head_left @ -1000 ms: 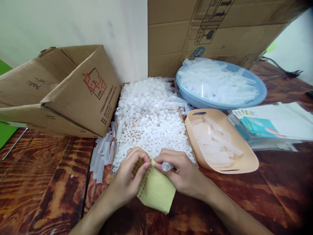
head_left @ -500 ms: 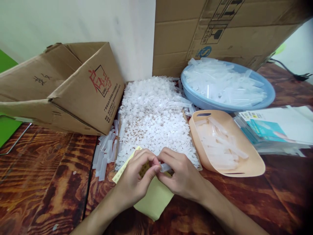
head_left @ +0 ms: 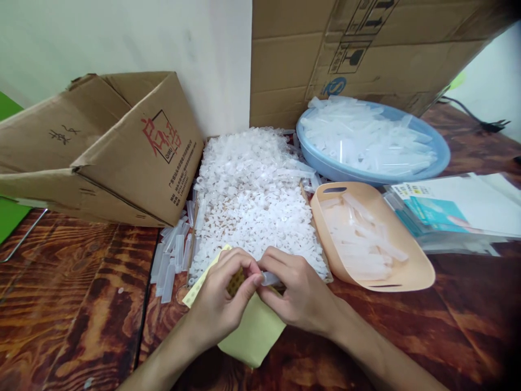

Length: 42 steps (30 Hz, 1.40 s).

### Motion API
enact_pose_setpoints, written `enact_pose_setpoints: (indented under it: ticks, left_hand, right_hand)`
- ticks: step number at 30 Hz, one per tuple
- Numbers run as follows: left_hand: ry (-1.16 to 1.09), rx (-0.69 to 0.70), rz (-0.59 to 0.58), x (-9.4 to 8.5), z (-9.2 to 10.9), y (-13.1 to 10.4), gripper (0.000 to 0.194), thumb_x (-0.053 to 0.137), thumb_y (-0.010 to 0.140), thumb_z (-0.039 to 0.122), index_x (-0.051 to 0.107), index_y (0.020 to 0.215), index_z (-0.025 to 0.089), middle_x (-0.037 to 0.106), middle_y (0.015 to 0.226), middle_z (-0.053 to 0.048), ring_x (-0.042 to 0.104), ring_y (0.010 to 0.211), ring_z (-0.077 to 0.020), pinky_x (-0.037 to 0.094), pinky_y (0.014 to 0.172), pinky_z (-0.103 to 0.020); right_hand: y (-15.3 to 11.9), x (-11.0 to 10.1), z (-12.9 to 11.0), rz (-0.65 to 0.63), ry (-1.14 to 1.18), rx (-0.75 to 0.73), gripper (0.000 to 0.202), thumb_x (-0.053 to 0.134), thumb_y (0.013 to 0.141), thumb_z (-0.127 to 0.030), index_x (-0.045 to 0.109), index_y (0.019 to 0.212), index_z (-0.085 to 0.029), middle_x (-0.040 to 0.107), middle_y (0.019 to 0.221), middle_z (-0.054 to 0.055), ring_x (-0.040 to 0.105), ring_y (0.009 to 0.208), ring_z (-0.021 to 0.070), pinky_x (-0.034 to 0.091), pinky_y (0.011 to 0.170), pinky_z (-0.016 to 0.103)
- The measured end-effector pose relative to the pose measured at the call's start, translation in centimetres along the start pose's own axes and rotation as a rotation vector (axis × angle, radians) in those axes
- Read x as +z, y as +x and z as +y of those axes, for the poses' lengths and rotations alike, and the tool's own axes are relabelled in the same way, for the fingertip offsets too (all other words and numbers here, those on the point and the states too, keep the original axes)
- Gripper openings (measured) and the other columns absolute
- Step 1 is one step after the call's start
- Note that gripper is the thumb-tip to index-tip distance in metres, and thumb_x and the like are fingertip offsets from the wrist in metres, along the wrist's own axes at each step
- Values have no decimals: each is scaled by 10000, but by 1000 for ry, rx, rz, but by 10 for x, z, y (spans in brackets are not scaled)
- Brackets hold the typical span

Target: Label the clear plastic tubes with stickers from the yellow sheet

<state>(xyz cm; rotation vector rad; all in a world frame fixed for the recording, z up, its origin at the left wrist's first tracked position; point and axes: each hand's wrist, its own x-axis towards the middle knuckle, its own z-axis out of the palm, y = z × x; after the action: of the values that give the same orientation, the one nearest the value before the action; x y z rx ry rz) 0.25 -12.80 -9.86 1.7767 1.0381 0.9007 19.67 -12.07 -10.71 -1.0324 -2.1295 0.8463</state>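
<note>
My right hand [head_left: 299,288] is closed around a short translucent plastic tube [head_left: 270,279]. At the tube's left end, my left hand [head_left: 228,293] pinches thumb and fingertips together; whatever lies between them is too small to make out. Beneath both hands is a yellow sheet [head_left: 252,331], partly covered by them. Rows of small round dots show on its upper part, seen past my left fingers. Just beyond my hands lies a shallow cardboard tray [head_left: 328,278] heaped with small white plastic pieces [head_left: 260,217].
A peach basket [head_left: 419,277] holding translucent tubes stands to the right. Behind it is a blue basin [head_left: 443,157] piled with more tubes. Packaged sheets [head_left: 443,212] lie at far right. An opened carton [head_left: 134,163] and loose tubes [head_left: 169,266] are at left; a large carton [head_left: 288,60] stands behind.
The view has shifted slightly, so the surroundings sit a little further left. Both hands keep nearly the same pose at the tube.
</note>
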Motion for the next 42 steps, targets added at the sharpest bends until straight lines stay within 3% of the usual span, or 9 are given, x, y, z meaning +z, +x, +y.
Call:
enact_pose_setpoints:
  ticks: [10, 15, 19, 25, 28, 32, 38, 40, 42]
  left_hand:
    - [16, 63, 10, -1, -4, -1, 131, 585, 1026, 151, 562, 1101, 256, 566, 1024, -23, 566, 987, -180, 448, 880, -309]
    - [-23, 58, 36, -6, -3, -2, 147, 586, 1036, 171, 596, 1142, 273, 566, 1045, -23, 572, 986, -172, 457, 874, -290]
    - [-16, 50, 118, -9, -4, -1, 112, 568, 1049, 182, 618, 1106, 265, 565, 1031, -27, 571, 999, -175, 453, 871, -285]
    - [29, 48, 165, -9, -7, 1, 124, 533, 1062, 175, 621, 1072, 262, 581, 1012, -19, 580, 989, -167, 453, 863, -274]
    - [71, 47, 180, -9, -7, 2, 121, 536, 1061, 171, 618, 1057, 260, 598, 1007, -15, 593, 979, -162, 452, 856, -267]
    - [95, 70, 191, -11, -7, 2, 123, 527, 1063, 167, 611, 1038, 253, 619, 995, -18, 604, 974, -167, 455, 861, -273]
    - [101, 67, 206, -13, -8, 4, 101, 527, 1066, 203, 601, 1011, 244, 631, 987, -31, 607, 974, -184, 458, 861, -291]
    - [96, 57, 209, -12, -9, 4, 108, 518, 1071, 222, 598, 1001, 241, 634, 983, -31, 609, 970, -188, 460, 859, -296]
    - [100, 40, 218, -12, -9, 4, 130, 505, 1076, 244, 593, 981, 235, 638, 971, -37, 611, 958, -198, 464, 845, -309]
  right_hand:
    - [0, -2, -1, -9, 16, -8, 91, 545, 890, -118, 610, 907, -180, 539, 810, 8, 528, 718, 167, 376, 625, 292]
    - [1, -7, -7, -24, 35, 31, 81, 566, 945, -235, 610, 902, -184, 545, 784, 13, 526, 702, 176, 378, 629, 304]
    - [0, -9, -7, -12, 20, 13, 193, 528, 954, -306, 525, 790, -206, 511, 704, -4, 493, 651, 169, 334, 621, 316]
    - [-6, -12, -6, 34, 107, -61, 158, 435, 829, -230, 365, 688, -237, 408, 595, -26, 403, 552, 159, 259, 594, 335]
    - [-9, -16, -12, 101, 156, -98, 137, 438, 801, -218, 364, 686, -235, 386, 595, -27, 402, 551, 160, 258, 600, 338]
    - [-11, -40, -14, 235, 94, -100, 150, 451, 831, -205, 414, 687, -228, 385, 605, -23, 397, 556, 162, 238, 599, 344]
    - [-25, -104, 12, 571, 9, 25, 283, 516, 936, -267, 463, 661, -228, 400, 620, -13, 398, 580, 182, 264, 584, 353]
    - [-30, -118, 21, 536, -128, 107, 261, 546, 953, -288, 493, 704, -233, 458, 671, -7, 459, 632, 194, 327, 610, 347]
    - [-34, -126, 29, 415, -302, 198, 176, 633, 929, -336, 569, 798, -238, 577, 796, 18, 569, 755, 224, 421, 692, 355]
